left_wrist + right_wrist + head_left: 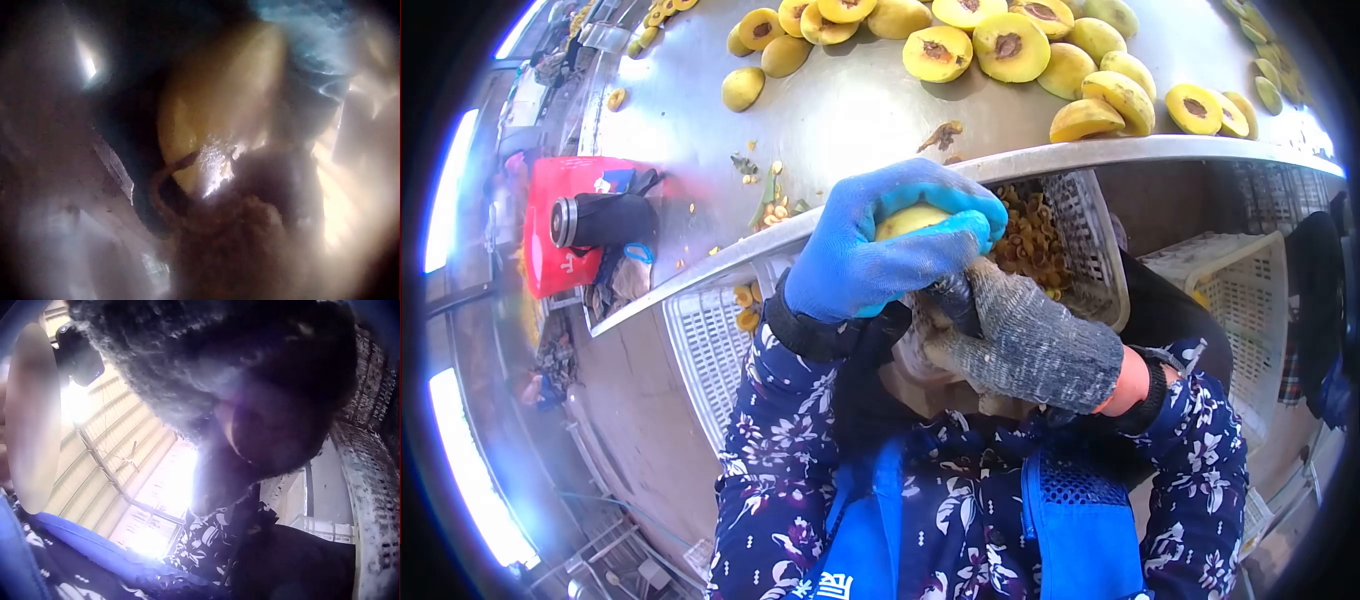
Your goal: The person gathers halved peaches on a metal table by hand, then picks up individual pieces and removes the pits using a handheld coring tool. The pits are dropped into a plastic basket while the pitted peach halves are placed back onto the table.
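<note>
Yellow fruit (pixel 910 218) lies in the left hand's (pixel 870 262) closed grip; the right hand (pixel 1025 345) clasps a curved scoop (pixel 167 181) set against its flesh. It would be best to turn the fruit steadily, with fingers clear of the scoop's edge.

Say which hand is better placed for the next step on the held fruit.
Right, probably. The left hand grips the yellow fruit, fully occupied steadying it; the right hand holds a curved tool whose tip touches the flesh.

Yellow fruit (pixel 908 219) mostly beneath left fingers (pixel 928 246).
</note>
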Demonstrator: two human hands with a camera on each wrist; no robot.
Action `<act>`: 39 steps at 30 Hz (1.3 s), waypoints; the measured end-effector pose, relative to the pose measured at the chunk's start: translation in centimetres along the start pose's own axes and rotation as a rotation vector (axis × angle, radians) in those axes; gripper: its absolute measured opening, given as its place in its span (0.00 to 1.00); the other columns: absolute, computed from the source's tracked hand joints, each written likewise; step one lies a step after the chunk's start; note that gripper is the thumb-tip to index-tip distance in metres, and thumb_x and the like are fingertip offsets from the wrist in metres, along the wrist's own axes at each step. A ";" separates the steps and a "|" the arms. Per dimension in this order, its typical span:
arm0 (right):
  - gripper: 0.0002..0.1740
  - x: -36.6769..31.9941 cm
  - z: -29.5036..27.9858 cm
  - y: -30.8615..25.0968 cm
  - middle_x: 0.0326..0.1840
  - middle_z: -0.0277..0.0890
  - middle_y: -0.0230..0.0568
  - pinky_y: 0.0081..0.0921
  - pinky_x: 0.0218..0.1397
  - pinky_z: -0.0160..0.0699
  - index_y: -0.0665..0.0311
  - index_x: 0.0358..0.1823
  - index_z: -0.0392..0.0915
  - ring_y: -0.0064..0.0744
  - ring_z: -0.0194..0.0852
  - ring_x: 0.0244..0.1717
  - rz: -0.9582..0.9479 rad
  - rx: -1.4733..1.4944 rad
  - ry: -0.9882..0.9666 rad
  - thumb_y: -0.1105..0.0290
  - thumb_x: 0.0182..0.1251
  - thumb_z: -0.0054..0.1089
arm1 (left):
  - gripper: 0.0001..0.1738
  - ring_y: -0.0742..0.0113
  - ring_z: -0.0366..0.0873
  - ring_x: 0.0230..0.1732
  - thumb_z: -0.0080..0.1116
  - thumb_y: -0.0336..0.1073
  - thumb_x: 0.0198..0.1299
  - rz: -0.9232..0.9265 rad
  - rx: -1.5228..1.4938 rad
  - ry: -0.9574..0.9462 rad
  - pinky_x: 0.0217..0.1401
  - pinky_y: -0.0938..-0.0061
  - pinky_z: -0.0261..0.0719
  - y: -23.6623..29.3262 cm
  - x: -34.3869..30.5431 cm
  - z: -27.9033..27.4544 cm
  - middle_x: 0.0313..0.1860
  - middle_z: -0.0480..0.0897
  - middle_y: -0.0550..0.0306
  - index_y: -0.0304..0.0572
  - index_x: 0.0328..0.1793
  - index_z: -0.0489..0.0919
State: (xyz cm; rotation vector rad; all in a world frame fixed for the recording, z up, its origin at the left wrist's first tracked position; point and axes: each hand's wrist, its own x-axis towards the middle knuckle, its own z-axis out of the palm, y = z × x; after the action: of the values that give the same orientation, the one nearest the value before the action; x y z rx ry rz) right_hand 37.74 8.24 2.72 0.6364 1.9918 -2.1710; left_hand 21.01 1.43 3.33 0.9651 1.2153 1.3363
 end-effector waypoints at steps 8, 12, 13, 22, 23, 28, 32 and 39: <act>0.16 -1.5 -1.9 -2.1 0.22 0.73 0.33 0.12 0.14 0.72 0.62 0.47 0.68 0.22 0.76 0.15 0.329 0.382 -0.427 0.66 0.62 0.63 | 0.14 0.57 0.83 0.42 0.68 0.33 0.52 -0.076 -0.078 -0.105 0.49 0.63 0.82 0.5 -0.4 0.9 0.43 0.83 0.44 0.33 0.42 0.82; 0.17 -1.6 -2.6 -1.4 0.21 0.74 0.34 0.20 0.17 0.75 0.63 0.48 0.70 0.26 0.77 0.16 0.293 0.572 -0.542 0.65 0.62 0.64 | 0.20 0.56 0.83 0.41 0.63 0.44 0.59 0.026 -0.165 -0.071 0.46 0.63 0.83 0.5 -0.1 1.7 0.43 0.83 0.42 0.31 0.45 0.80; 0.17 -1.3 -2.1 -0.9 0.21 0.74 0.34 0.20 0.17 0.75 0.63 0.48 0.70 0.26 0.77 0.16 0.284 0.560 -0.541 0.65 0.62 0.64 | 0.24 0.56 0.83 0.41 0.61 0.49 0.61 0.023 -0.259 -0.020 0.45 0.63 0.83 0.4 0.1 1.9 0.43 0.82 0.41 0.31 0.47 0.79; 0.11 -0.4 -1.5 3.4 0.33 0.81 0.48 0.42 0.34 0.79 0.60 0.47 0.73 0.50 0.82 0.35 -0.362 -0.887 0.093 0.67 0.64 0.55 | 0.20 0.61 0.80 0.45 0.48 0.44 0.69 0.256 0.321 0.545 0.47 0.70 0.82 2.1 -4.1 -2.8 0.45 0.80 0.50 0.33 0.54 0.75; 0.08 -0.8 -2.2 3.9 0.32 0.81 0.48 0.41 0.32 0.80 0.57 0.42 0.77 0.49 0.83 0.34 -0.225 -1.119 0.095 0.65 0.65 0.51 | 0.17 0.62 0.80 0.46 0.53 0.40 0.67 0.217 0.446 0.657 0.50 0.71 0.80 3.2 -5.9 -3.9 0.44 0.80 0.50 0.32 0.52 0.76; 0.09 -1.7 -1.9 3.5 0.33 0.82 0.46 0.40 0.34 0.80 0.57 0.38 0.78 0.46 0.84 0.37 -0.239 -1.084 0.097 0.66 0.67 0.48 | 0.22 0.60 0.78 0.53 0.64 0.37 0.58 -0.123 1.088 0.575 0.60 0.66 0.74 4.5 -11.6 -12.4 0.52 0.79 0.47 0.33 0.56 0.77; 0.11 -1.8 -1.5 3.4 0.37 0.83 0.45 0.42 0.37 0.81 0.58 0.40 0.80 0.47 0.84 0.39 -0.158 -1.017 0.018 0.62 0.65 0.51 | 0.33 0.55 0.65 0.70 0.65 0.38 0.55 0.117 1.076 0.381 0.72 0.63 0.60 5.4 -3.8 -6.2 0.66 0.71 0.42 0.37 0.68 0.71; 0.10 -2.1 -1.3 4.2 0.36 0.83 0.43 0.40 0.36 0.81 0.57 0.37 0.80 0.44 0.85 0.39 -0.127 -1.072 0.017 0.60 0.61 0.55 | 0.36 0.40 0.62 0.68 0.59 0.57 0.55 0.639 1.396 -0.125 0.69 0.47 0.57 2.3 13.5 7.0 0.66 0.68 0.42 0.53 0.68 0.72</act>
State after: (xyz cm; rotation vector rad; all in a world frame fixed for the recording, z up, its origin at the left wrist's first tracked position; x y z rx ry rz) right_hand 41.43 8.64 -0.37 0.3348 2.7737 -0.8278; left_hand 25.61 15.89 5.64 2.5185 1.8053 0.6585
